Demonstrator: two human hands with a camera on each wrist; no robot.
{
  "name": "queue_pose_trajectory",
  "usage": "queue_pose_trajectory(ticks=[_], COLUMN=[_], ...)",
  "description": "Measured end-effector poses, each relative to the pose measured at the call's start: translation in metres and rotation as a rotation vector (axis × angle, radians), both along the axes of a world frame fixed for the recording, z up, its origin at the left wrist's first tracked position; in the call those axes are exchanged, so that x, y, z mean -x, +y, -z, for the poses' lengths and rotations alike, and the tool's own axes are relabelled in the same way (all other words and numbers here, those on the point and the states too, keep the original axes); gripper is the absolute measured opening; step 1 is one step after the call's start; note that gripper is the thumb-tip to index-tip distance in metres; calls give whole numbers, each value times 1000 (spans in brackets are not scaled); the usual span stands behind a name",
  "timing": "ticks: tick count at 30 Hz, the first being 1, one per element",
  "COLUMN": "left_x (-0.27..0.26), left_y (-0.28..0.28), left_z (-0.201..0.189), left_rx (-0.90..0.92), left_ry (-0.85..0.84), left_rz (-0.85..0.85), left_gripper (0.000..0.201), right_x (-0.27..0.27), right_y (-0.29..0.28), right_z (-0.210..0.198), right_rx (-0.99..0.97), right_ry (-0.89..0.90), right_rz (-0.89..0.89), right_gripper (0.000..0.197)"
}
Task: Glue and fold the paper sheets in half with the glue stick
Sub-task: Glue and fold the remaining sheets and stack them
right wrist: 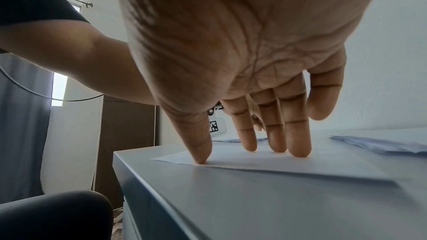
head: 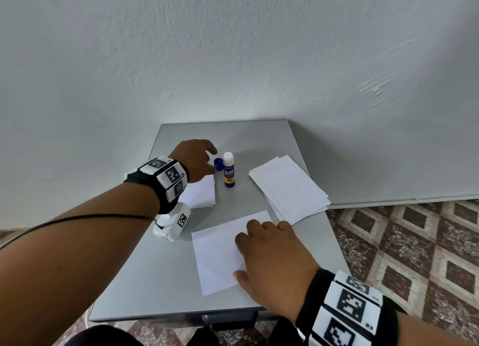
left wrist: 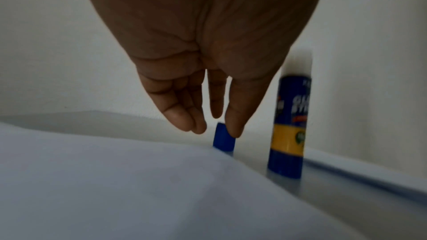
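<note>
Worktop layout, near to far

Single sheet [head: 220,252] sits near the front edge of the worktop [head: 145,281]. Glue stick [head: 229,170] stands upright far-center, its cap [head: 219,163] just to its left. Folded pile [head: 201,194] left, loose stack [head: 289,187] right.

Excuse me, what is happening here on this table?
A person is gluing and folding paper. The right hand presses flat on a single sheet. The left hand reaches the blue cap, beside the upright, uncapped glue stick. A stack of sheets waits on the right.
</note>
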State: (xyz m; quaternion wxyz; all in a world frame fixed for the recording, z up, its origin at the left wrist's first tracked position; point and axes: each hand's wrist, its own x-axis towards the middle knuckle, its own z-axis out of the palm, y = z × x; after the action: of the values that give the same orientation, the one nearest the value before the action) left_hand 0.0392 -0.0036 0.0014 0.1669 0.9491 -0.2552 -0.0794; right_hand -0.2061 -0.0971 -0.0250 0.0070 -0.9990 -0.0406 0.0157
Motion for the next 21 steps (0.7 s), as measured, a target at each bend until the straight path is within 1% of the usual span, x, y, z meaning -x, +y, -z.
queue_pose_trajectory(ticks=[2, 5, 8, 11, 13, 16, 19, 21], left_x=[8, 28, 48, 60, 73, 101, 120, 124], left_y=[16, 42, 64, 78, 83, 87, 92, 94], left_z=[-6, -16, -20, -14, -10, -3, 10, 16], left_rx=[32, 73, -4, -81, -66, -67, -146, -178], left_ry=[-11, -53, -84, -73, -58, -26, -37, -52], left_rz=[-29, -38, 9, 31, 96, 281, 410, 438], left_gripper=[40, 30, 24, 25, 24, 28, 37, 39], right_x=[0, 1, 2, 3, 5, 0, -20, -36], right_y=[1, 0, 2, 7, 9, -4, -36, -61], right_z=[-6, -9, -12, -13, -15, -25, -35, -39], right_rx=[2, 14, 15, 13, -13, -46, 3, 70], right_ry=[27, 69, 87, 127, 125, 65, -1, 8], right_rz=[2, 1, -3, -5, -4, 37, 181, 301], right_gripper=[35, 37, 40, 41, 41, 42, 38, 40])
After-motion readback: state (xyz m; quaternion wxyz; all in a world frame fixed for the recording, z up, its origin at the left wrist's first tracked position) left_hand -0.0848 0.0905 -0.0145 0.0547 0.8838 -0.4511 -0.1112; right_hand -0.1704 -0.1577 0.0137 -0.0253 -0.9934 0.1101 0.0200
